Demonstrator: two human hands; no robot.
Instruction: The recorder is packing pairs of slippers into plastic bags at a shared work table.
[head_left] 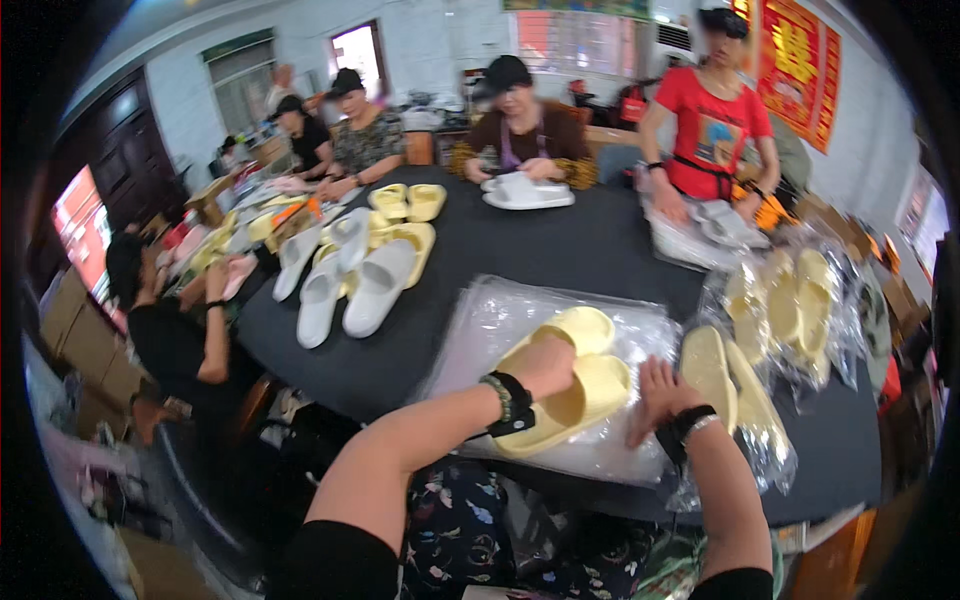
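A pair of pale yellow slippers (582, 385) lies stacked on a pile of clear plastic bags (490, 330) at the near edge of a black table (560, 240). My left hand (545, 362) rests on the slippers and grips their near side. Just to the right of the pair, my right hand (655, 392) lies flat on the plastic, fingers spread, touching the edge of the bags. Both wrists wear dark bands.
Bagged yellow slippers (780, 300) are heaped at the right of the table. White slippers (350, 285) and more yellow ones (410, 205) lie at the left. Several people sit or stand around the far and left sides, handling slippers.
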